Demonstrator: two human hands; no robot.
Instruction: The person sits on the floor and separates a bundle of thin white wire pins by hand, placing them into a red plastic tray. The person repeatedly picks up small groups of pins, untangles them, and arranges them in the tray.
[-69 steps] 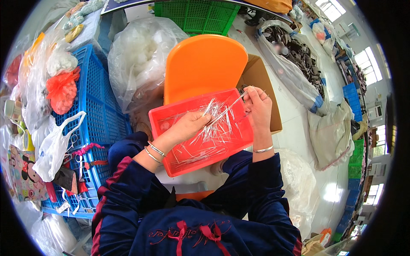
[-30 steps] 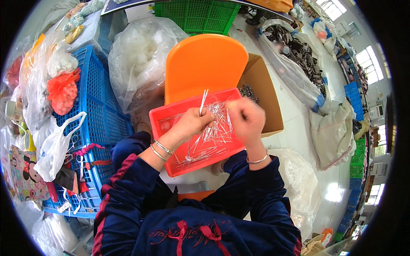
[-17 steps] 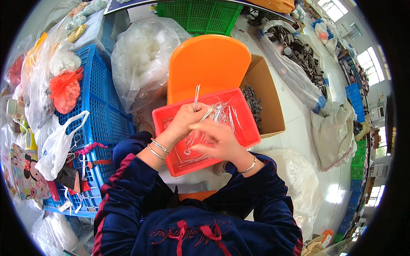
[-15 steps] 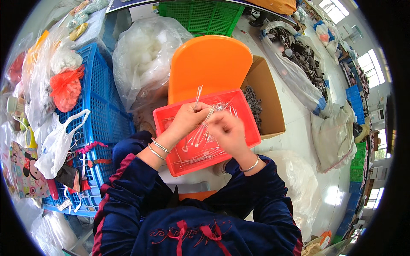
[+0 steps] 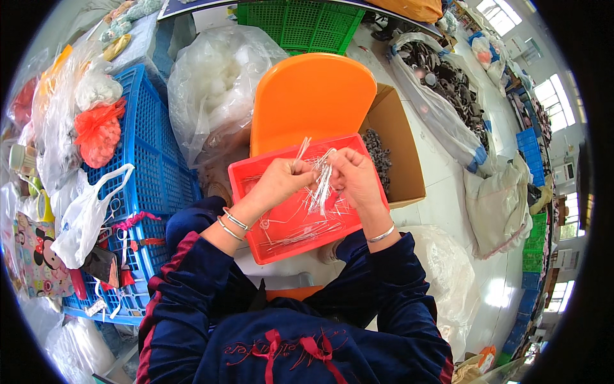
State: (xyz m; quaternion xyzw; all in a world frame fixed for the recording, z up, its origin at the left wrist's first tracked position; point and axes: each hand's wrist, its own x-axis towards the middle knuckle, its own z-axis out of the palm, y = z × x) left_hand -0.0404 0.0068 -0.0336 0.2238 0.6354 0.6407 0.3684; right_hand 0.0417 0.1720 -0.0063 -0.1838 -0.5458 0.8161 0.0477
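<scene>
My left hand (image 5: 284, 179) is closed over the red plastic tray (image 5: 378, 210), pinching a few thin pale wires (image 5: 303, 148) whose ends stick up past the fingers. Just to its right, my right hand (image 5: 355, 178) pinches a looped bundle of thin white wires (image 5: 319, 195) by its upper end, and the strands dangle into the tray. The two hands are close together, fingertips almost meeting at the bundle. More loose wires (image 5: 306, 234) lie scattered along the near side of the tray. Whether the wires are metal or plastic I cannot tell.
The tray rests against an orange chair (image 5: 313, 96). To its right stands a cardboard box (image 5: 406, 160) with grey fluffy pieces. A clear bag of white stuffing (image 5: 220, 83) sits behind left. Blue crates (image 5: 163, 160) hung with bags and scissors flank my left side.
My right hand has shifted right and slightly up from my left fingertips. The white wire bundle now shows spread below its fingers. My left hand has barely moved.
</scene>
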